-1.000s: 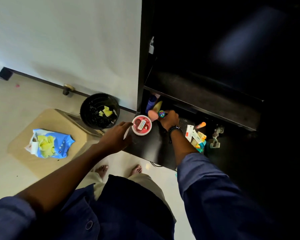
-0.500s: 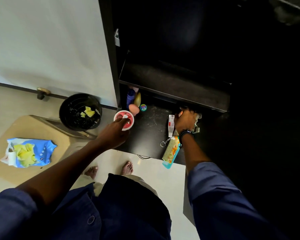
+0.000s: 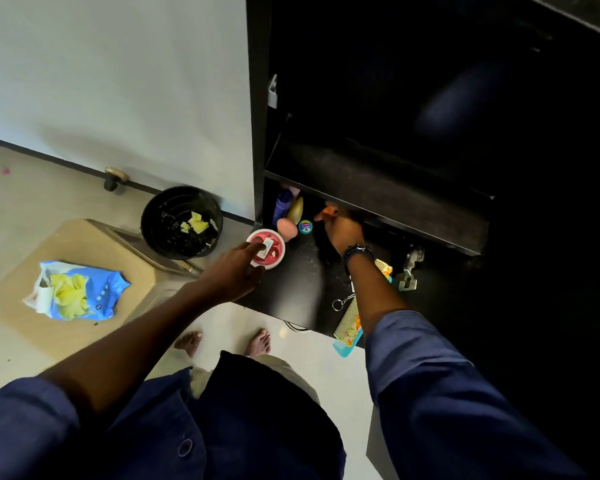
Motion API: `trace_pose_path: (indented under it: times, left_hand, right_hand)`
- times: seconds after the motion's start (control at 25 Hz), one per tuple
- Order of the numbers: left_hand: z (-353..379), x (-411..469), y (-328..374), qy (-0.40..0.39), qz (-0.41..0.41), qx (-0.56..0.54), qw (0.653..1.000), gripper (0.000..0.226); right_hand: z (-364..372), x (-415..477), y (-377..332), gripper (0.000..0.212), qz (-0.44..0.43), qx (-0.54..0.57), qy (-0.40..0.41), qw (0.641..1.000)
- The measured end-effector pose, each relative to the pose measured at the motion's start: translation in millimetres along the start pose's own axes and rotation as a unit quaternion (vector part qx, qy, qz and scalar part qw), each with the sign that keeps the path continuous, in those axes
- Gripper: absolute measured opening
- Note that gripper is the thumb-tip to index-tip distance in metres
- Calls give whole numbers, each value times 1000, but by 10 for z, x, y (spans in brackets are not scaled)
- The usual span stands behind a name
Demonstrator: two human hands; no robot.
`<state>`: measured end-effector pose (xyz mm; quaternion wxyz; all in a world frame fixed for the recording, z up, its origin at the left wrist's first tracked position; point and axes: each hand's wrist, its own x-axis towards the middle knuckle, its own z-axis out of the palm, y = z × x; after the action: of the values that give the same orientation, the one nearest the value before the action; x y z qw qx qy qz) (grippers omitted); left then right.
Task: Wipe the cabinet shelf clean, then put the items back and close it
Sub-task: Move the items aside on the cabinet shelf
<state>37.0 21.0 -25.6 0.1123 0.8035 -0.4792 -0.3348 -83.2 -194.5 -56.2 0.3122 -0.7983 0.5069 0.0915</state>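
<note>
The black cabinet's lower shelf (image 3: 302, 289) holds a blue bottle (image 3: 282, 204), a gold bottle (image 3: 296, 208), a pink egg-shaped sponge (image 3: 287, 228) and a small round tin (image 3: 305, 226) at its back left. My left hand (image 3: 234, 271) rests its fingers on a round red and white container (image 3: 266, 250) at the shelf's left front corner. My right hand (image 3: 342, 228) is under the upper shelf (image 3: 395, 199), closed on a small orange-tipped item (image 3: 327, 211). A comb and patterned pouch (image 3: 349, 329) with a key ring lie at the front edge, partly hidden by my right forearm.
A black bin (image 3: 181, 221) with yellow scraps stands on the floor left of the cabinet. A blue wipes pack (image 3: 75, 291) with yellow cloths lies on a tan board (image 3: 118, 258). A metal hinge (image 3: 409, 268) sits on the right. My bare feet are below the shelf edge.
My right hand moved from the right side of the shelf back to the left rear, carrying the orange-tipped item. My left hand stayed on the red container.
</note>
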Motion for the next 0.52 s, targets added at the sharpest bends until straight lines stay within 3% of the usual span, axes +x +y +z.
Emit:
trace_pose_path:
  times: [0.24,0.52]
  left_hand:
    - [-46,-15,-48,-4,-19,2,1000,59]
    - [-40,6,12,-11,-18,11,1000,59]
  right_hand:
    - [167,291,-237,41,-15,-56,-76,995]
    - [165,239,-182,41,-15,-12,-40,999]
